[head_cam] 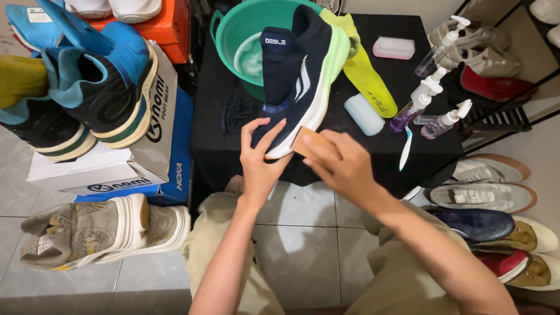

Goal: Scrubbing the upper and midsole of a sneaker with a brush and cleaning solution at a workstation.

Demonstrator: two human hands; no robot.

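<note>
Navy knit running shoe with a white-and-lime foam sole was the thing being worked on, propped heel-down at the front edge of the black cloth-covered surface, its toe leaning up over the rim of the teal plastic basin. Left hand had its fingers wrapped around the heel end, thumb on the knit side, holding it steady. Right hand was clenched on a small tan block, sponge or eraser type, hard to say which, pressed right against the white sole edge near the heel.

Progress-wise I'd guess it was somewhere mid-clean: the laces looked to be out, possibly the dark tangle lying beside the basin, and the lime-yellow foam insole was out and lying flat next to the shoe. Basin had cloudy, soapy-looking water in it. The sole looked fairly white already where it showed, but I couldn't tell how much of it had been scrubbed.

Around it: a pale blue rounded bar, a pink rectangular brush or sponge, three clear pump bottles with purplish liquid, and a white toothbrush. Grubby beige suede sneakers sat on the grey tile floor at the left, smooth and shiny.
</note>
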